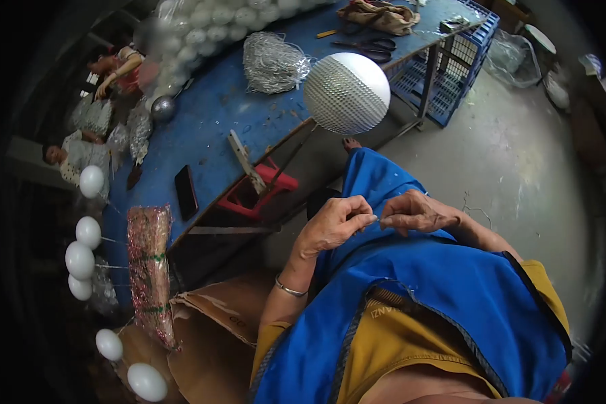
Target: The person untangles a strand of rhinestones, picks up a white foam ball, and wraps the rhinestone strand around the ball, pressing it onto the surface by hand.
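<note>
Over the blue apron (424,269) on my lap, my left hand (337,223) and my right hand (414,212) face each other, fingertips almost meeting. Both are closed in a pinch; whatever lies between the fingers is too small to make out. Beyond them, a white ball (365,71) stands on a thin rod at the table edge. Rows of silver bead-like trim (343,101) cover much of it, leaving white at the upper right. A thin pale strand (479,210) curves beside my right forearm.
The blue table (212,111) carries a silver string bundle (273,62), scissors (374,48), a phone (186,191) and a wrapped bundle of sticks (148,269). A red stool (262,192) is underneath. Blue crates (451,74) stand right, cardboard (215,323) lower left. Two people sit across.
</note>
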Available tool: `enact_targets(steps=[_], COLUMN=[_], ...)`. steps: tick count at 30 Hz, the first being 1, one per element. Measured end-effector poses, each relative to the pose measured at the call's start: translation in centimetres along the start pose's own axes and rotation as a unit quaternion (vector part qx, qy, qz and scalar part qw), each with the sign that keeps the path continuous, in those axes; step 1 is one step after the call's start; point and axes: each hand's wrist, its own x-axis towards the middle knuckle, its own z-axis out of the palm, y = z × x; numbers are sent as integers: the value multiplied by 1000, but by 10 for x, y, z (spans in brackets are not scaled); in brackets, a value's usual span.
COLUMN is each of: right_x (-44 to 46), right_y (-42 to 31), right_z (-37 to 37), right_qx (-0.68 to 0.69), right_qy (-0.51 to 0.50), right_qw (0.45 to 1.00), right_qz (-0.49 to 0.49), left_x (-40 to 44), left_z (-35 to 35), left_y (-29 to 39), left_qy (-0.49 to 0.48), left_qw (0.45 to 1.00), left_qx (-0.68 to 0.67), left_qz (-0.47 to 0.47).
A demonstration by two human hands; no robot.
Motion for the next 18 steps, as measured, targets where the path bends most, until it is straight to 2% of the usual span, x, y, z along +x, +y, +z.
enact_targets(steps=[2, 5, 9, 10, 12, 16, 18], right_x=[-4, -11, -4, -2, 2, 6, 7], right_y=[2, -9, -8, -7, -3, 6, 13], right_z=[1, 0, -11, -15, -21, -25, -27], right_qx=[43, 115, 300, 303, 321, 303, 308], right_qy=[1, 78, 176, 180, 186, 213, 219], right_qw=[998, 988, 926, 925, 908, 908, 906], right_qz=[-40, -63, -146, -141, -196, -194, -193], left_x=[-3, -7, -3, 1, 11, 34, 43], left_z=[0, 2, 6, 9, 10, 20, 23], left_y=[12, 26, 36, 38, 31, 21, 21], left_qy=[6, 55, 178, 205, 237, 256, 289], left_qw=[1000, 998, 975, 969, 959, 953, 940], left_qx=[-15, -35, -67, -70, -78, -105, -88], left_qz=[-15, 17, 111, 123, 134, 122, 156])
